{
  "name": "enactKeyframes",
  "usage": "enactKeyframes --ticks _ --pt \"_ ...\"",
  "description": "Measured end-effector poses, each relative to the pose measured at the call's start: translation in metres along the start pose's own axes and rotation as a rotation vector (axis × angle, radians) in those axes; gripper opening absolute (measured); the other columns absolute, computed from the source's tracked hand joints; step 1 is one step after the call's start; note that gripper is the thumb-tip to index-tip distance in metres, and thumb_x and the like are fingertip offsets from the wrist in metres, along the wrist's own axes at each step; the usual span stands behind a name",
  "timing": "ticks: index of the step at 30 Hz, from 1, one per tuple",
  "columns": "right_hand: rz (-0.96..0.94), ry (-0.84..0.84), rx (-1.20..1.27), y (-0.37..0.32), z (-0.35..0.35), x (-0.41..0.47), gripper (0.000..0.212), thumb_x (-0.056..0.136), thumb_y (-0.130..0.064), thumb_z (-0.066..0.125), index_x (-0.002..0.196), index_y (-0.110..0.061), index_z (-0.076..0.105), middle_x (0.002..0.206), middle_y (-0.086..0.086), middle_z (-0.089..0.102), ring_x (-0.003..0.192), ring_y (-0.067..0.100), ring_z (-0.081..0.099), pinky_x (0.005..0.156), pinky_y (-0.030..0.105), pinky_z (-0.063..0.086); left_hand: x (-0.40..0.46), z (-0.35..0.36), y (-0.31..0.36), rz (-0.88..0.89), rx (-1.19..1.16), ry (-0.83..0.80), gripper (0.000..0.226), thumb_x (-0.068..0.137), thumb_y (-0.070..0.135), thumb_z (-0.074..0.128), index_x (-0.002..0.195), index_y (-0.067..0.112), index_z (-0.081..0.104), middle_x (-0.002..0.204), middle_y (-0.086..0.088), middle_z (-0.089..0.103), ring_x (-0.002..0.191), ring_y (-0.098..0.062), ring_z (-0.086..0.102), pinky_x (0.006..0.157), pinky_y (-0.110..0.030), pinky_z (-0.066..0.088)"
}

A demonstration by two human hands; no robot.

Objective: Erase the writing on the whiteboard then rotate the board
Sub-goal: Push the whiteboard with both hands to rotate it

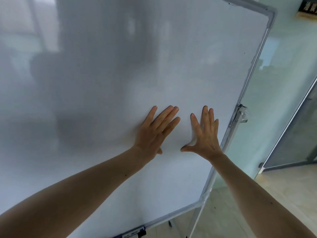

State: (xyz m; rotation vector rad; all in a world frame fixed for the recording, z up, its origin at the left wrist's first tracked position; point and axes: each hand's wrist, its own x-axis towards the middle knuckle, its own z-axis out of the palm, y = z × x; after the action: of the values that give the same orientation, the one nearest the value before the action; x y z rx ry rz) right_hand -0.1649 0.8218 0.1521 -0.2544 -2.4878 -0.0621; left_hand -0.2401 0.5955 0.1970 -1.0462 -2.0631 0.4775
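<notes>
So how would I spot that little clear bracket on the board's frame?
Start with the big whiteboard and follow its metal frame down the right edge. About level with the right hand sits the clear plastic clamp, the only see-through part jutting from the frame.

A pale wood floor (283,194) carries the whiteboard's metal stand leg (196,220).

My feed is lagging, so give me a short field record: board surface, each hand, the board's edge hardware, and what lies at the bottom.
board surface: whiteboard looks clean, no writing visible
left hand: open, flat on the board, holding nothing
right hand: open, flat on the board, near the right edge
edge hardware: clear clamp on the right frame
bottom: marker at the lower edge
stage: erasing seems done, rotation apparently under way
</notes>
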Motion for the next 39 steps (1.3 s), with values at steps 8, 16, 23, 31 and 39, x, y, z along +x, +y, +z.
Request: enactKeyframes --ticks 8,16,23,31,39 --pt "-0.150 0.156 -0.015 -0.054 -0.019 0.000 0.133 0.057 -0.097 0.044 0.159 -0.027 -0.003 0.166 0.015 -0.009 0.153 0.038 -0.008 0.116 0.072 0.007 -0.035 0.001 -0.032 -0.063 -0.030 0.123 0.141 0.055 0.077 0.076 0.159 0.016 0.003 0.168 -0.012 -0.003 0.154 -0.033 -0.001 0.118 -0.058 -0.012" --pt "-0.327 0.303 0.017 -0.201 -0.053 0.007 0.146 0.044 -0.084 0.079 0.155 -0.016 0.013 0.161 0.025 0.012 0.153 0.037 -0.003 0.114 0.073 0.011 -0.140 -0.010 -0.117 -0.185 -0.011 0.195 0.143 0.049 0.075 0.080 0.159 0.013 0.013 0.167 -0.013 0.007 0.153 -0.034 -0.002 0.120 -0.062 0.003" --pt "-0.505 0.341 0.100 -0.371 -0.071 0.011 0.154 0.045 -0.085 0.078 0.159 -0.025 -0.007 0.166 0.006 -0.019 0.153 0.032 -0.013 0.116 0.070 0.004 -0.260 -0.013 -0.214 -0.332 -0.005 0.135 0.144 0.050 0.082 0.074 0.159 0.014 0.010 0.167 -0.013 -0.001 0.153 -0.033 -0.008 0.120 -0.059 -0.010" --pt "-0.610 0.290 0.065 -0.546 -0.064 0.010 0.150 0.041 -0.086 0.076 0.158 -0.018 0.011 0.165 0.017 0.008 0.153 0.032 -0.013 0.114 0.072 0.009 -0.398 0.008 -0.313 -0.484 -0.033 0.042 0.148 0.048 0.085 0.072 0.159 0.019 0.000 0.166 -0.012 -0.007 0.153 -0.033 -0.007 0.119 -0.061 -0.006" --pt "-0.719 0.162 -0.077 -0.649 -0.054 0.006 0.152 0.036 -0.078 0.085 0.159 -0.019 0.017 0.166 0.013 0.008 0.152 0.033 -0.015 0.114 0.069 0.001 -0.482 0.040 -0.364 -0.640 -0.081 -0.021 0.161 0.038 0.078 0.082 0.158 0.021 -0.009 0.165 -0.013 -0.015 0.153 -0.039 -0.007 0.117 -0.069 0.003"
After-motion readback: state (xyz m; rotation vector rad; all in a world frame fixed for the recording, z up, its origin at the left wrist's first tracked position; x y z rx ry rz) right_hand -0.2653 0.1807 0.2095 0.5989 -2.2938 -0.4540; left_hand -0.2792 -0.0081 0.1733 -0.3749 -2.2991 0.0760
